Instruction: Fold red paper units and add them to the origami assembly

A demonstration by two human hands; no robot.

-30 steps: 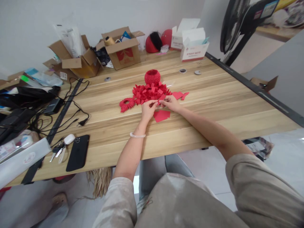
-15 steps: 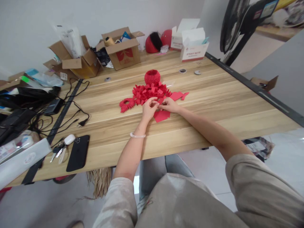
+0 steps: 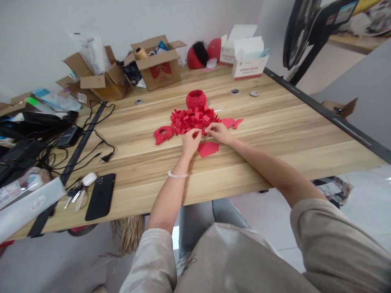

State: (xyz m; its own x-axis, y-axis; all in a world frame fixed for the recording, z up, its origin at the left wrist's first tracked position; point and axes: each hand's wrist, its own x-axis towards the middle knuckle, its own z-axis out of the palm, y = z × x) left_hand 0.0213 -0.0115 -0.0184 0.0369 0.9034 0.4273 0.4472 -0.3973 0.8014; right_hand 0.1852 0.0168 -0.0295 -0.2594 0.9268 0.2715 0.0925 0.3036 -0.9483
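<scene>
A small red paper piece [image 3: 203,132] shows between my fingertips. My left hand [image 3: 191,143] pinches its left end with thumb and forefinger. From the other side my right hand [image 3: 221,133] pinches it too; its exact shape is too small to make out. Right behind them lies a heap of folded red paper pieces [image 3: 195,118]. A round red folded-paper bowl [image 3: 196,99] stands behind the heap. To the left is a red paper ring [image 3: 163,134] with a pointed tail. Flat red paper sheets [image 3: 208,149] lie just in front of my hands, and more red paper [image 3: 228,123] is at the right.
On the wooden table [image 3: 140,171] a black phone [image 3: 100,197], keys [image 3: 76,192] and cables [image 3: 97,140] lie at the left. Cardboard boxes [image 3: 161,75] and white sticky-note boxes [image 3: 249,67] line the back. A black fan [image 3: 301,36] stands beyond the right edge.
The red paper between my hands appears smaller and narrower now. My right hand has shifted slightly up, and both hands have come a little off the flat sheets in front.
</scene>
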